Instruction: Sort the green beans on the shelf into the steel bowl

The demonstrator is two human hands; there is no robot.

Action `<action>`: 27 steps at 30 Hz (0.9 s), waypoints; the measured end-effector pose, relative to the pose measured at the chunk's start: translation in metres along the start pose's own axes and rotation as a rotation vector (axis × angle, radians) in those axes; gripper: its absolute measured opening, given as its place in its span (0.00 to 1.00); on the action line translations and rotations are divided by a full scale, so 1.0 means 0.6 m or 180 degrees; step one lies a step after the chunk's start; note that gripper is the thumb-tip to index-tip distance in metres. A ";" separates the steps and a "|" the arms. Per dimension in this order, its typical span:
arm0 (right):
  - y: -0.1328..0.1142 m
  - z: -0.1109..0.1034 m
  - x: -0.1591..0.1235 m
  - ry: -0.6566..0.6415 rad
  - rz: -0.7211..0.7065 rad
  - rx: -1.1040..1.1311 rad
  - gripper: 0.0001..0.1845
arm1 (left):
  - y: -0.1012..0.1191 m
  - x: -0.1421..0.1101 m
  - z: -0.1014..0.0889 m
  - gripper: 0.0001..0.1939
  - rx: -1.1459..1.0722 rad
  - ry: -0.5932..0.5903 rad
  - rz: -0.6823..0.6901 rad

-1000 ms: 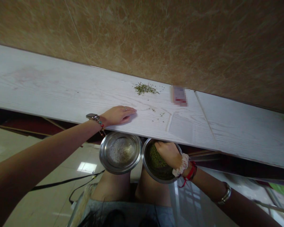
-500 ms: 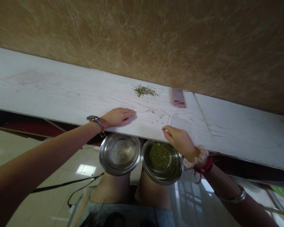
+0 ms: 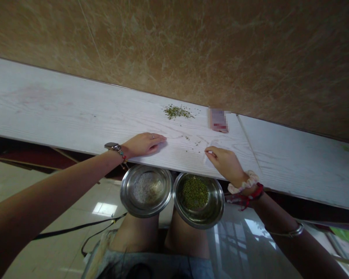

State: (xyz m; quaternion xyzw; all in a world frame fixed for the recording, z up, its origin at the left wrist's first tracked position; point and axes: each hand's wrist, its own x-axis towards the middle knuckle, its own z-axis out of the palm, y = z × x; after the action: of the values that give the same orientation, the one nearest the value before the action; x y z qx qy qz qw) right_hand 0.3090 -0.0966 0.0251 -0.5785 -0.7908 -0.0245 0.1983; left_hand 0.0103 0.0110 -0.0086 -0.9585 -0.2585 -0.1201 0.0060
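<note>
My left hand (image 3: 144,143) lies flat on the white wooden table (image 3: 75,112) near its front edge, fingers stretched out, holding nothing. My right hand (image 3: 224,162) rests on the table to the right, fingers pinched together at the tips beside a few scattered green beans (image 3: 195,143). What the pinch holds is too small to see. A small heap of green beans (image 3: 177,112) lies farther back. On my knees under the table edge sit two steel bowls: the left bowl (image 3: 145,190) holds white grains, the right bowl (image 3: 199,199) holds green beans.
A blurred small flat object (image 3: 218,119) lies near the back of the table, right of the bean heap. A brown marbled wall (image 3: 192,46) rises behind the table. A black cord (image 3: 75,226) runs over the tiled floor at the left.
My right hand has come up out of the green-bean bowl and onto the table, moving toward the scattered beans. My left hand has stayed flat in place.
</note>
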 end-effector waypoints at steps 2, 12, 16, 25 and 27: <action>-0.006 -0.001 0.006 -0.0042 0.0034 0.0056 0.11 | 0.000 0.000 0.001 0.18 0.0001 0.0005 -0.0006; -0.055 0.003 -0.064 -0.1212 -0.0709 -0.0205 0.11 | 0.001 0.001 -0.002 0.18 -0.0012 -0.0088 -0.0031; -0.080 0.014 -0.095 -0.1829 -0.0426 -0.0935 0.12 | 0.001 0.002 -0.002 0.18 -0.0022 -0.0075 -0.0017; -0.101 0.026 -0.073 -0.2118 -0.0210 -0.1319 0.17 | 0.002 0.001 -0.003 0.18 -0.0001 -0.0131 -0.0059; -0.103 0.032 -0.073 -0.2155 -0.0222 -0.1322 0.17 | 0.002 0.001 -0.002 0.18 -0.0001 -0.0147 -0.0089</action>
State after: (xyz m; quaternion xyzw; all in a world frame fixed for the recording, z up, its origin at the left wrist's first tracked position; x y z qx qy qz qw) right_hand 0.2575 -0.1517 0.0042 -0.5544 -0.8089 0.0015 -0.1957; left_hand 0.0111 0.0099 -0.0070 -0.9573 -0.2719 -0.0981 -0.0017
